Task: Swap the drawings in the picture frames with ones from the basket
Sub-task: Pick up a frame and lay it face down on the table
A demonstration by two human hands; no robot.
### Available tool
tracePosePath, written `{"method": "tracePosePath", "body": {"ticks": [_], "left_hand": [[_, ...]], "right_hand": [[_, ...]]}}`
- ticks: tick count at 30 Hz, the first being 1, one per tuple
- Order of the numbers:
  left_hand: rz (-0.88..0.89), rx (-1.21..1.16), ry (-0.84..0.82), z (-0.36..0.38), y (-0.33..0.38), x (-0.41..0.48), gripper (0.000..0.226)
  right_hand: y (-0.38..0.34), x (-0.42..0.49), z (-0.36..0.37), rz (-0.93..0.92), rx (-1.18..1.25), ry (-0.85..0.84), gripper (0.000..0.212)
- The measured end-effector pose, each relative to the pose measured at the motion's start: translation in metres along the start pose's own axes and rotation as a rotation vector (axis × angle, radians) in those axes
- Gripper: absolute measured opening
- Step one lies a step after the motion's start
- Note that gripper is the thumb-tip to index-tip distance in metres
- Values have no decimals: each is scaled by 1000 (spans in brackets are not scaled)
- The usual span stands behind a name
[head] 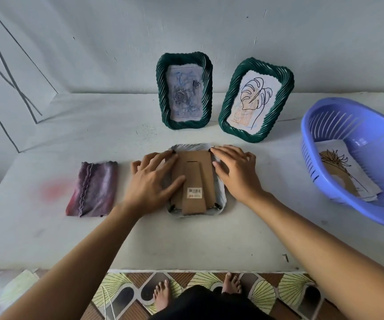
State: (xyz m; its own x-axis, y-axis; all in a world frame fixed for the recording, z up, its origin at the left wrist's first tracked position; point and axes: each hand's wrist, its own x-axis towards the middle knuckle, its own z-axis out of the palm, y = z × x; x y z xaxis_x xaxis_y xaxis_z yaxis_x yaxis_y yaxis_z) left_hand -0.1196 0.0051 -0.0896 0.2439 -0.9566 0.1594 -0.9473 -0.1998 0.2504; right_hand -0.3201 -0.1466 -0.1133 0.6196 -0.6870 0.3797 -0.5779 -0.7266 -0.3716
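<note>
Pressing on face-down frame (193,147) at picture centre, on table (186,239). Left hand (154,179) lies flat on left half of brown backing (191,158), fingers straight and spread. Right hand (235,172) is on the right edge, fingers relaxed, tips at top-right corner. Neither grasps anything. Rose frame (161,88) and leaf frame (281,100) stand upright above centre. Basket (371,135) at right edge holds drawings (338,167). Purple cloth (94,188) lies left of the hands.

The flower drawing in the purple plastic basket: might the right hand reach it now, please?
Probably yes: the right hand rests on the face-down white frame, and the open purple plastic basket holding the flower drawing stands to its right, nothing between.
</note>
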Motion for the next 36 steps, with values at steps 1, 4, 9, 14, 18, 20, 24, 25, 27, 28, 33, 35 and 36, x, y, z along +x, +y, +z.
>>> {"method": "tracePosePath", "body": {"ticks": [1, 4, 9, 14, 18, 20, 24, 25, 27, 28, 33, 35, 36], "left_hand": [[1, 21, -19, 1, 0, -1, 66], [-11, 42, -27, 1, 1, -1, 66], [-24, 83, -44, 3, 2, 3, 73], [-27, 60, -30, 2, 2, 4, 77], [-21, 74, -49, 2, 2, 4, 78], [-21, 95, -70, 1, 2, 5, 79], [-24, 115, -90, -2, 2, 6, 81], [-25, 117, -91, -2, 2, 6, 82], [-27, 129, -91, -2, 3, 5, 82], [-28, 134, -93, -1, 3, 5, 83], [-27, 161, -96, 2, 2, 6, 85], [-37, 155, -93, 4, 1, 7, 87], [-45, 153, -94, 4, 1, 8, 88]], "right_hand": [[1, -1, 1, -9, 3, 12, 35], [4, -1, 3, -43, 11, 43, 30], [4, -1, 3, -56, 15, 28, 30], [0, -1, -1, -62, -37, -11, 37], [-4, -2, -2, -97, -107, 3, 35], [-6, -2, -1, -116, -144, 18, 33], [-7, -2, -1, -117, -162, 6, 35], [-7, -2, -2, -121, -163, 3, 36], [-7, -2, -2, -127, -164, 2, 36], [-7, -2, -2, -127, -165, 2, 37], [-8, -1, -4, -102, -197, -60, 40], [-8, 0, -5, -87, -215, -98, 44], [-9, 1, -5, -85, -228, -116, 45]]}}
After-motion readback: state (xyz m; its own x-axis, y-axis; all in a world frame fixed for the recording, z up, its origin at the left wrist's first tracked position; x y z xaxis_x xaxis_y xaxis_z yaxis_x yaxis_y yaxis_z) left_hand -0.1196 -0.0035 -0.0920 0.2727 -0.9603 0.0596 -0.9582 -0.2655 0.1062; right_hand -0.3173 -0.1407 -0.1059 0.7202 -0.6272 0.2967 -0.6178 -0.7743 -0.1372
